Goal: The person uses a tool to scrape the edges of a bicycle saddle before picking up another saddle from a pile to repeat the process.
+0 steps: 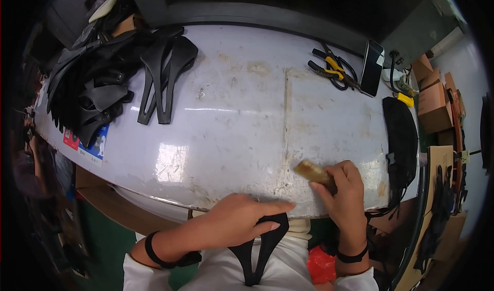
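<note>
My left hand (234, 219) is at the table's front edge, holding a black bicycle saddle (250, 264) with a long slot. Its index finger is stretched out to the right, and the thumb lies on the wide end. The saddle's narrow end points down over my lap. Above the table's front right part, my right hand (347, 193) is closed around a yellowish-brown block (314, 173), its free end pointing to the upper left. What the block is made of, I cannot tell. The two hands are apart.
Black saddles (167, 80) lie on the white table (231, 136) beside a heap of black parts (98, 85) at the left. Yellow-handled pliers (329, 69), a phone (371, 68) and a black pouch (400, 141) lie right. Cardboard boxes (435, 108) stand beyond.
</note>
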The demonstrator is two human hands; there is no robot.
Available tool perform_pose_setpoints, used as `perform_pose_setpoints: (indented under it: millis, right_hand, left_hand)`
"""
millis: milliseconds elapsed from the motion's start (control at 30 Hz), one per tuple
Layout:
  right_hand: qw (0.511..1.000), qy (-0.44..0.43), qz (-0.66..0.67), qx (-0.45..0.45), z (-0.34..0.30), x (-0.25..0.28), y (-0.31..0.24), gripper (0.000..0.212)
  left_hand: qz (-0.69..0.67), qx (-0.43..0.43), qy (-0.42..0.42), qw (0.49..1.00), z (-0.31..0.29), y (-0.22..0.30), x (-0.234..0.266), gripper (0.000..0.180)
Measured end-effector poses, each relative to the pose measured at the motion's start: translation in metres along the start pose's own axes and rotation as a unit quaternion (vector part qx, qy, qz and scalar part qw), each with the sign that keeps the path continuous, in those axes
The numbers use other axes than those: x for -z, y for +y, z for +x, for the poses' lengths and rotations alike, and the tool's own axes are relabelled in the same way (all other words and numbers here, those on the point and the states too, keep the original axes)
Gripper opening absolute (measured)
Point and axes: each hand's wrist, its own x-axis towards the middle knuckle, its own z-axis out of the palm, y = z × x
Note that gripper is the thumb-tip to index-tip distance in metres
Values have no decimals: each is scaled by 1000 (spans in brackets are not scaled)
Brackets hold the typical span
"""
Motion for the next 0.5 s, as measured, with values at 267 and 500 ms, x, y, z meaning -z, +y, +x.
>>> perform_pose_setpoints:
  millis: [267,500]
  right_hand:
    - [747,355,543,143,-16,-2,-29,32]
    - [745,191,589,247,-18,-24,-41,33]
  left_hand:
    - [-85,20,-28,996,18,5,4,23]
    - [-79,28,6,996,27,7,2,22]
